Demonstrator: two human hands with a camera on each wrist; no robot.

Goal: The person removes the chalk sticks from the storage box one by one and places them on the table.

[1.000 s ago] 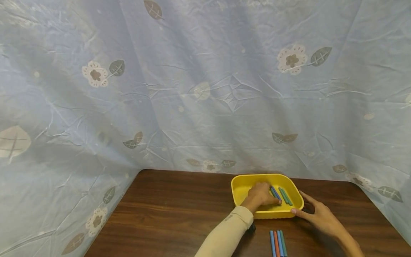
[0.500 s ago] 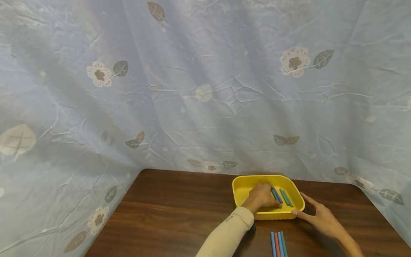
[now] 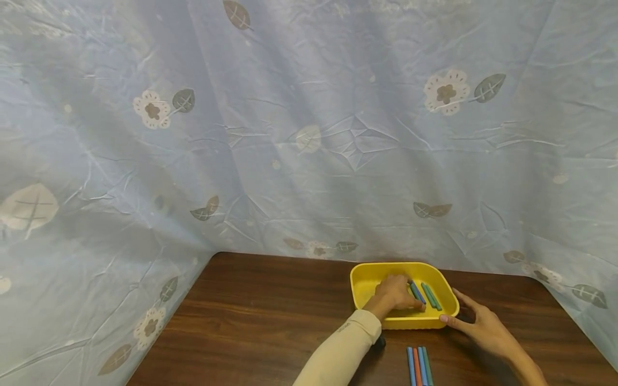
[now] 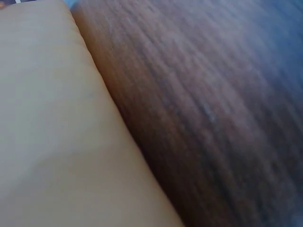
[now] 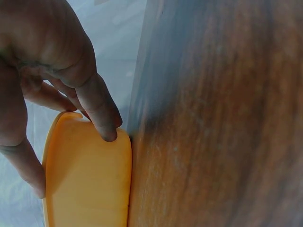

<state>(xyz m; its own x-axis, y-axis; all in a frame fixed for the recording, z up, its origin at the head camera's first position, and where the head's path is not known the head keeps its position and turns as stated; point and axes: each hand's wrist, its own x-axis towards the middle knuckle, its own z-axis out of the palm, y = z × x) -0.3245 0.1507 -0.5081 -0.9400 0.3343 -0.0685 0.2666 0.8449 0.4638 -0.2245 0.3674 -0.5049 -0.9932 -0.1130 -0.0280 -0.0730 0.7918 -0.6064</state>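
A yellow tray (image 3: 410, 323) stands at the back right of the table, with several slim coloured sticks in it. My left hand (image 3: 393, 294) reaches inside with curled fingers. Its thumb and fingers hold a blue stick (image 3: 419, 295) by its two ends, beside a green one; the hand partly hides them. To the right lie two green sticks (image 3: 431, 296). My right hand (image 3: 483, 324) grips the tray's right front corner, thumb on the rim; the right wrist view shows its fingers against the yellow wall (image 5: 90, 175). In the left wrist view only a pale sleeve (image 4: 61, 118) shows.
Several sticks (image 3: 419, 367), blue, red and green, lie side by side on the brown wooden table (image 3: 251, 321) in front of the tray. A pale floral curtain (image 3: 309, 187) hangs behind the table. The left forearm crosses the table's front.
The blue stick inside the tray has shifted slightly against the green one beside it. Both hands stay at the tray. The head view has shifted a little.
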